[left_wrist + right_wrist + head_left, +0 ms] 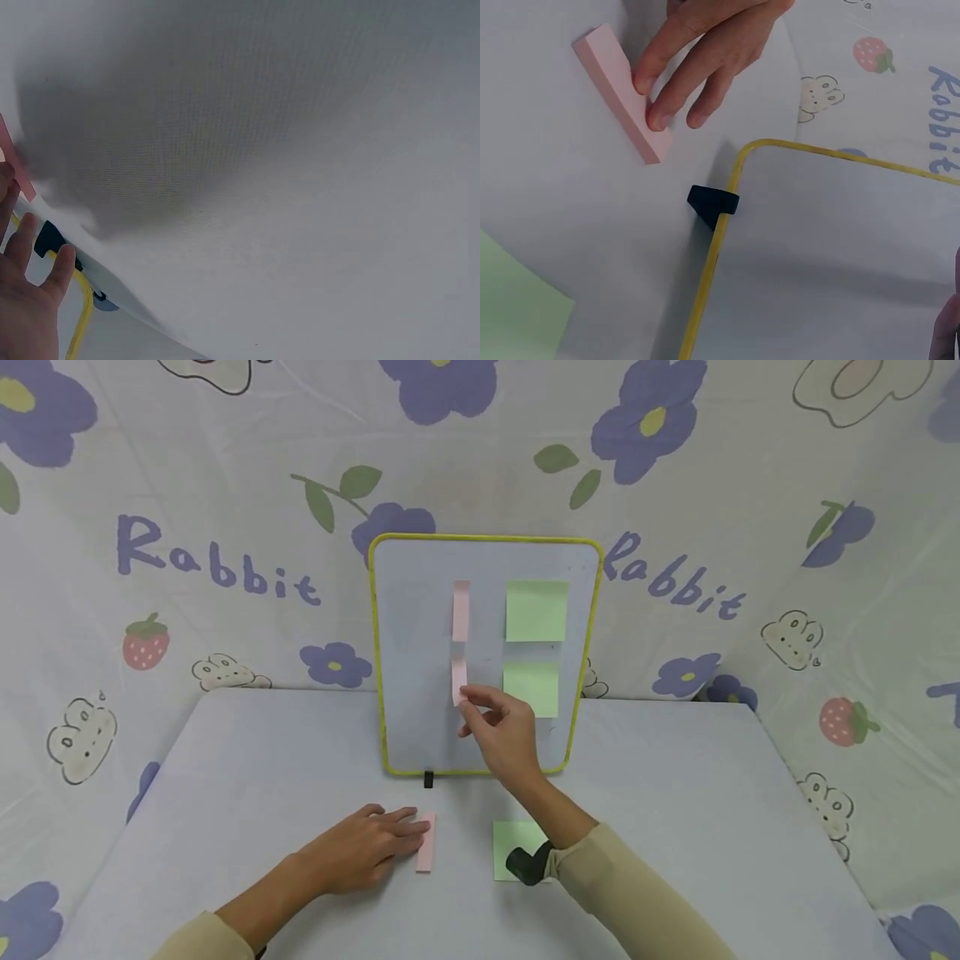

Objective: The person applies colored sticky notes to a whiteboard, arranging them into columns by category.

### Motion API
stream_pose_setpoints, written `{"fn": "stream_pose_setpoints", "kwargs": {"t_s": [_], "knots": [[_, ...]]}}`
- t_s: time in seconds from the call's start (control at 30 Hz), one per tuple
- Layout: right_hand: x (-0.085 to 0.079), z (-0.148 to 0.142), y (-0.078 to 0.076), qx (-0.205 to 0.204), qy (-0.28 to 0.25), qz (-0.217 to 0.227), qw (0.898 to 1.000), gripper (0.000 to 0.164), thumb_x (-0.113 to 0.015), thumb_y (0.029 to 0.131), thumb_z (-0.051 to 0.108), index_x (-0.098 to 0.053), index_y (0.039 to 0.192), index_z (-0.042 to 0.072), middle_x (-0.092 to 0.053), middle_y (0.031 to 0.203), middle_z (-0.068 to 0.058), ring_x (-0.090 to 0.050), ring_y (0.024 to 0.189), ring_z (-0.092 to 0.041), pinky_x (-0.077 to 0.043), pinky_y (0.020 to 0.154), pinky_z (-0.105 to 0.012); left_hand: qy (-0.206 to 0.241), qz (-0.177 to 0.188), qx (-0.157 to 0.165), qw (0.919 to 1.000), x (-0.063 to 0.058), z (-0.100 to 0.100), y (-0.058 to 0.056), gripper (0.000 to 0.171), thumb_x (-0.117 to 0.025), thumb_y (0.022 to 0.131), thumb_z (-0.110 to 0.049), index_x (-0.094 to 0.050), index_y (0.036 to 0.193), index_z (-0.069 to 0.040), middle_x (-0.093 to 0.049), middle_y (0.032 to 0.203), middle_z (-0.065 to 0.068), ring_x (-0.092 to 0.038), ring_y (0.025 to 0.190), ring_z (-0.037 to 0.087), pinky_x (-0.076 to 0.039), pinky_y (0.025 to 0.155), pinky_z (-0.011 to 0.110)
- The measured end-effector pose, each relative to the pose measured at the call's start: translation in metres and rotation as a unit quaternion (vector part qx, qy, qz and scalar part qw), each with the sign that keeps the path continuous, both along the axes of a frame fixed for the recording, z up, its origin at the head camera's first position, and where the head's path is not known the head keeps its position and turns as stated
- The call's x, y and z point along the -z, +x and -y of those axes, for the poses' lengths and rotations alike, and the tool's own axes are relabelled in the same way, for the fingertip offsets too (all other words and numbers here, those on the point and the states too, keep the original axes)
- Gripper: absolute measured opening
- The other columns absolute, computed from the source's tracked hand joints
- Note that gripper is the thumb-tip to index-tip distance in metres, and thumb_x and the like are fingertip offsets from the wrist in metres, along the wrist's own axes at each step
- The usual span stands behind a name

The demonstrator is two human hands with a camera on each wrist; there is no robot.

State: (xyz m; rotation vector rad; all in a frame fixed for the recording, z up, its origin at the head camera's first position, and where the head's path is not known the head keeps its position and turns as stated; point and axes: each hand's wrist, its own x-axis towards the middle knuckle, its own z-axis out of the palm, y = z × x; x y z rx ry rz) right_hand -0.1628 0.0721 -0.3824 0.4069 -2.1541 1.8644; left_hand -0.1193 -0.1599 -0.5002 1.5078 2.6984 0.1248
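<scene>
My right hand (506, 731) pinches the lower end of a narrow pink sticky note (458, 672) between thumb and index finger, against the whiteboard (416, 652). The note's upper part lies along the board, right below another pink sticky note (461, 610). Down on the table, my left hand (367, 852) rests with its fingers extended, the fingertips touching a narrow pink sticky note pad (425, 856). The right wrist view shows those fingertips on top of the thick pink pad (619, 94). Only part of the left hand (30, 300) enters the left wrist view.
Two square green sticky notes, one upper (536, 612) and one lower (543, 681), are on the board's right side; my right hand partly covers the lower one. A green pad (506, 835) lies on the table, partly behind my right sleeve. A black foot (428, 780) supports the yellow-rimmed board.
</scene>
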Motion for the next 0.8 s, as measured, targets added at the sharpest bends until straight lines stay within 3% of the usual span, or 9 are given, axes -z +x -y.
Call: {"fn": "stream_pose_setpoints", "kwargs": {"t_s": [0.13, 0.37, 0.53, 0.6, 0.7, 0.8], "knots": [[0.004, -0.001, -0.004, 0.001, 0.005, 0.005, 1.000, 0.021, -0.063, 0.092, -0.006, -0.068, 0.111, -0.013, -0.070, 0.099, -0.027, -0.066, 0.065, -0.045, -0.036, 0.046, -0.018, 0.000, 0.012, -0.007, 0.9999, -0.002, -0.002, -0.001, 0.037, -0.053, 0.096, -0.009, -0.068, 0.129, -0.014, -0.058, 0.141, -0.002, -0.050, 0.135, 0.022, -0.046, 0.097, 0.046], [0.033, -0.005, -0.022, 0.005, -0.001, 0.021, 1.000, 0.022, -0.066, 0.093, 0.000, -0.070, 0.113, -0.008, -0.072, 0.101, -0.023, -0.066, 0.065, -0.045, -0.030, 0.042, -0.020, 0.004, 0.025, -0.016, 0.9996, -0.003, -0.003, -0.001, 0.035, -0.053, 0.097, -0.010, -0.068, 0.128, -0.013, -0.059, 0.140, -0.002, -0.051, 0.134, 0.023, -0.046, 0.097, 0.047], [0.040, -0.006, -0.025, 0.002, -0.002, 0.029, 1.000, 0.020, -0.069, 0.093, 0.005, -0.073, 0.111, -0.001, -0.073, 0.100, -0.018, -0.068, 0.064, -0.038, -0.030, 0.041, -0.021, 0.005, 0.036, -0.028, 0.9989, -0.007, -0.007, -0.005, 0.033, -0.055, 0.098, -0.012, -0.069, 0.127, -0.013, -0.060, 0.138, -0.001, -0.052, 0.133, 0.023, -0.045, 0.099, 0.049], [0.040, -0.007, -0.025, -0.001, 0.001, 0.030, 1.000, 0.019, -0.069, 0.093, 0.005, -0.074, 0.111, 0.000, -0.074, 0.099, -0.015, -0.069, 0.063, -0.034, -0.030, 0.041, -0.021, 0.017, 0.018, -0.032, 0.9992, -0.010, -0.009, -0.009, 0.031, -0.058, 0.097, -0.012, -0.070, 0.126, -0.012, -0.060, 0.138, 0.001, -0.053, 0.131, 0.023, -0.046, 0.098, 0.048], [0.042, -0.008, -0.026, -0.002, 0.006, 0.029, 1.000, 0.019, -0.068, 0.093, 0.005, -0.073, 0.111, -0.001, -0.074, 0.099, -0.013, -0.069, 0.062, -0.026, -0.031, 0.041, -0.021, 0.065, -0.041, -0.036, 0.9964, -0.022, -0.013, -0.019, 0.029, -0.064, 0.093, -0.009, -0.072, 0.121, -0.008, -0.062, 0.136, 0.007, -0.058, 0.126, 0.024, -0.050, 0.093, 0.046], [0.043, -0.008, -0.026, -0.002, 0.008, 0.028, 1.000, 0.020, -0.068, 0.093, 0.005, -0.072, 0.111, -0.003, -0.074, 0.099, -0.013, -0.068, 0.060, -0.021, -0.032, 0.041, -0.021, 0.121, -0.123, -0.054, 0.9835, -0.040, -0.019, -0.031, 0.031, -0.069, 0.087, -0.006, -0.073, 0.118, -0.005, -0.065, 0.131, 0.010, -0.062, 0.120, 0.025, -0.052, 0.088, 0.047]]}}
